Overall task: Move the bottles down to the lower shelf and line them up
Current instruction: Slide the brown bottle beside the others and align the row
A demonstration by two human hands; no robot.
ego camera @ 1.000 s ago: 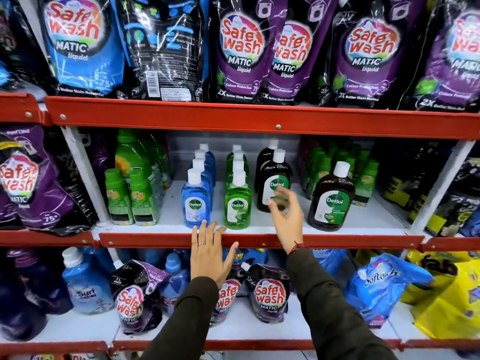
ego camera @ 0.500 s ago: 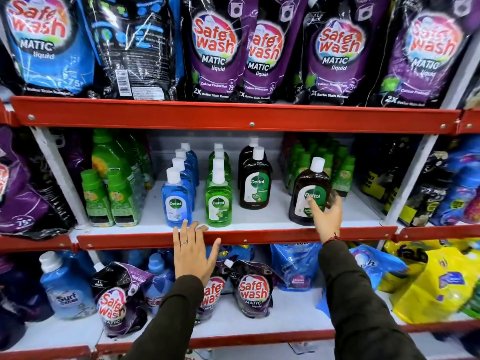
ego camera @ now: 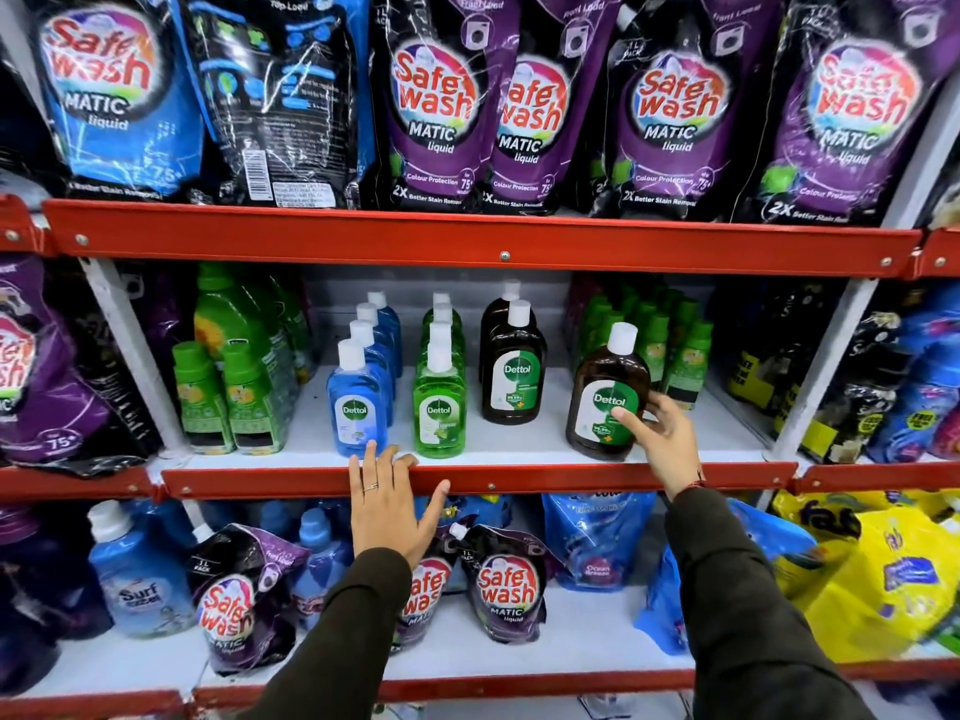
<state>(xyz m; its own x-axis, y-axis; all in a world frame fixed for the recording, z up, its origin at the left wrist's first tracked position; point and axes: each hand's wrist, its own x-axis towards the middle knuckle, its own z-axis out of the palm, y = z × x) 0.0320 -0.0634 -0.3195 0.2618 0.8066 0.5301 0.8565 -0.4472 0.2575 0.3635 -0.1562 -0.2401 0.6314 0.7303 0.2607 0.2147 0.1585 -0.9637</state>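
Store shelving (ego camera: pixel 524 440) is facing me, my right hand (ego camera: pixel 658 440) gripping the upright brown bottle (ego camera: pixel 605 394) just ahead, my farther left hand (ego camera: pixel 388 504) lying flat on the red rail (ego camera: pixel 571 480).

Left hand (ego camera: pixel 389 504): we record it flat, fingers straight and slightly spread, tips over the red shelf edge (ego camera: pixel 571 480), thumb out to the right, a ring on one finger.
Right hand (ego camera: pixel 660 439): we note it set higher than the left, thumb across the front of the brown bottle (ego camera: pixel 608 392), fingers curled round its right side.
Both forearms: dark sleeves, reaching up and forward; red thread at the right wrist.
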